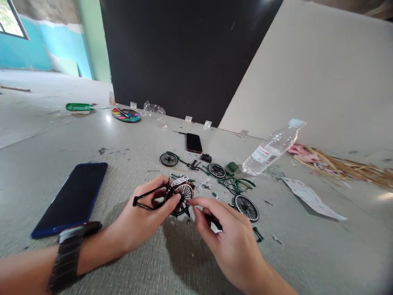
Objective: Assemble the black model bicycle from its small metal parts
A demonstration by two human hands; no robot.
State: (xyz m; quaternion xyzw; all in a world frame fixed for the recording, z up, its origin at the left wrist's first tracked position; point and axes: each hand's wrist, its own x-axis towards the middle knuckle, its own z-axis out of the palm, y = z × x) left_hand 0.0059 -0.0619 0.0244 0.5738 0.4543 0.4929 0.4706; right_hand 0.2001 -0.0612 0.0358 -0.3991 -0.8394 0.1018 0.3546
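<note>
My left hand [138, 213] is closed on a small black model bicycle frame [150, 194] with a spoked wheel [185, 192] fitted in it. My right hand [227, 233] is closed around a slim black tool [214, 221], mostly hidden in the palm. Its index fingertip is by the wheel's hub; whether it pinches a small part there cannot be seen. Beyond the hands lie a loose spoked wheel [246, 207], green frame pieces [238, 184], and a row of model parts with a wheel [169, 159] at its left end and another wheel [216, 170] farther right.
A large blue-edged phone [72, 198] lies left, a smaller phone [193, 143] ahead. A tilted plastic bottle [268, 151] and a paper sheet [311, 198] are at right. Against the black board [184, 53] are a paint palette [126, 115] and clear plastic packaging [152, 109].
</note>
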